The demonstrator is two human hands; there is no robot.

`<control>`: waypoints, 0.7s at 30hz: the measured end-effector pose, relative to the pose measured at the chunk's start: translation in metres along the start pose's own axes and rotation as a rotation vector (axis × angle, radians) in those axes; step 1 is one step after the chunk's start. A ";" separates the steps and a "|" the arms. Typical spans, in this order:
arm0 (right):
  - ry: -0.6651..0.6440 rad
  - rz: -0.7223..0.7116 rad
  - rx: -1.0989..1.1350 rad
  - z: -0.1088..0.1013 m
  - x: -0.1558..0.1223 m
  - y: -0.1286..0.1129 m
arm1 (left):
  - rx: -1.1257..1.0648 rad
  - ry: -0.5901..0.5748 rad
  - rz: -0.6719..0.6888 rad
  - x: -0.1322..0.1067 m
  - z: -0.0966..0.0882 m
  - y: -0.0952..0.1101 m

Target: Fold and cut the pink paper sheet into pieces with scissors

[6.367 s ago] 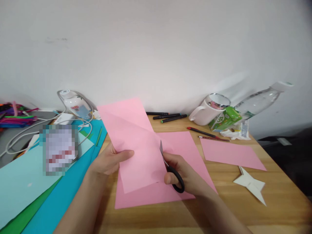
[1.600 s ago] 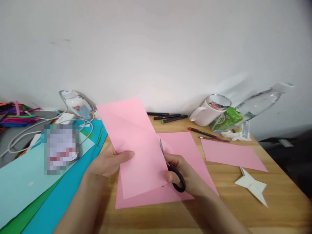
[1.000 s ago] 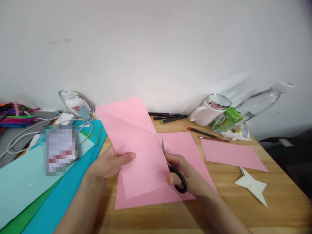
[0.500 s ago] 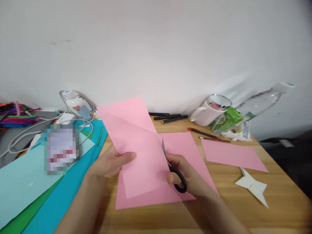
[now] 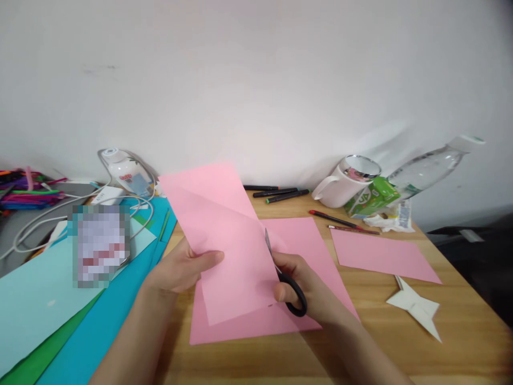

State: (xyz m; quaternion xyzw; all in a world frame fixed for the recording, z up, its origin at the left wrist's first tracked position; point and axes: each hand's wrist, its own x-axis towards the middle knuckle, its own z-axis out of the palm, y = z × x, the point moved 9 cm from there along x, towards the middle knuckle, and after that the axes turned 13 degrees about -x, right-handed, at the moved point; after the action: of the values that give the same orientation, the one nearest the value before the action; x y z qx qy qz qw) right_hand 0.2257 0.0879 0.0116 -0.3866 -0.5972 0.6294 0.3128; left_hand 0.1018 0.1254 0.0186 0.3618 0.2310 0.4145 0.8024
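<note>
A pink sheet of paper (image 5: 224,224) is tilted up above the table, its left edge pinched in my left hand (image 5: 188,267) with the thumb on top. My right hand (image 5: 300,283) grips black-handled scissors (image 5: 295,297), thumb and fingers at the handles. The metal blade shows at the sheet's right edge; the rest of the blades is hidden by paper and fingers. Under both hands a larger pink sheet (image 5: 308,240) lies flat on the wooden table (image 5: 256,363).
To the right lie a pink paper strip (image 5: 380,255), a folded white paper star (image 5: 414,307) and pens (image 5: 334,219). A white mug (image 5: 344,182), green carton (image 5: 372,197) and clear bottle (image 5: 428,166) stand behind. Blue paper (image 5: 96,334), a white cable (image 5: 24,235) and a white bottle (image 5: 127,172) occupy the left.
The scissors' blade has shifted very slightly left at the paper's edge. Otherwise both hands and the sheet keep nearly the same position.
</note>
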 end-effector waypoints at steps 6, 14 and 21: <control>0.000 -0.002 0.044 0.001 0.000 0.001 | 0.011 0.029 -0.012 0.000 -0.002 -0.001; 0.011 0.011 0.019 0.000 0.000 0.001 | 0.026 0.025 -0.014 0.000 -0.002 -0.001; 0.020 0.012 0.015 -0.001 0.000 0.001 | 0.006 0.046 -0.025 -0.001 -0.004 -0.003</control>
State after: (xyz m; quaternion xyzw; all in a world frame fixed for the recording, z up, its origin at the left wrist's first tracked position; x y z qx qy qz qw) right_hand 0.2271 0.0884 0.0106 -0.3941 -0.5870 0.6318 0.3177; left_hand 0.0998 0.1248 0.0136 0.3518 0.2553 0.4118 0.8009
